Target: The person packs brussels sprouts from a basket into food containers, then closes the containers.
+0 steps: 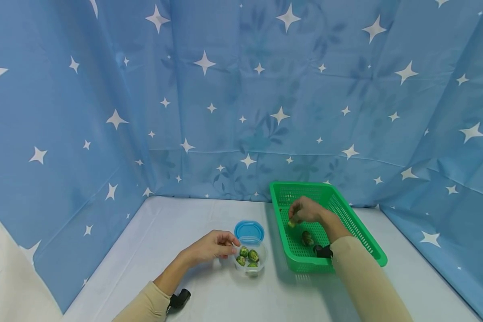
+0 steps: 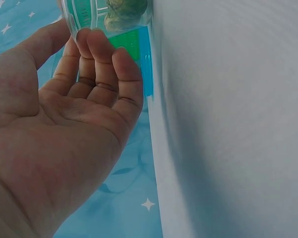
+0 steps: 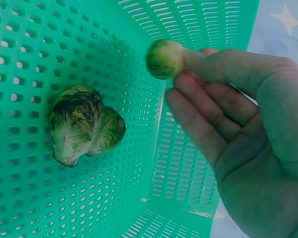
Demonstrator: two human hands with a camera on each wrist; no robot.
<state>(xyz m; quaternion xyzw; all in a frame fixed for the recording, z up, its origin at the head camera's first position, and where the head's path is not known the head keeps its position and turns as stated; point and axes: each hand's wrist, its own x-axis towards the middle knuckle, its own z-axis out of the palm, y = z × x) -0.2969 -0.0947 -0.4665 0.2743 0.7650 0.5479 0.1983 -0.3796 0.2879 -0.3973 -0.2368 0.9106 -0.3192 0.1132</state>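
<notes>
1. Head view: your right hand (image 1: pixel 307 210) reaches into a rectangular green plastic basket with perforated walls (image 1: pixel 285 248), on the right side of a white-covered table (image 1: pixel 201 295).
2. Your right thumb and forefinger pinch a small, round, yellow-green Brussels sprout (image 3: pixel 165 59); the other fingers bend loosely behind it. You have this sprout within the basket, apart from the others there.
3. Below it, as your right wrist view shows, two more lie on the perforated floor, touching each other: a larger sprout with dark, browned leaves (image 3: pixel 75 124) and a smaller green sprout (image 3: pixel 111 130) partly hidden behind it.
4. Your left hand (image 1: pixel 214 246) is at the left side of a small clear plastic container (image 1: pixel 264 257). Your fingers are bent with their tips against its outer wall, and your thumb is at the rim, so you grip its edge.
5. Inside that container you can see four green Brussels sprouts (image 1: pixel 253 256) grouped together.
6. Just beyond it sits a round, bright blue plastic piece (image 1: pixel 249 230); whether it is a lid or a dish, you cannot tell.
7. Behind everything hangs a blue curtain with white stars (image 1: pixel 225 89). Your beige sleeves (image 1: pixel 366 277) end behind black wrist-worn devices (image 1: pixel 180 298).
</notes>
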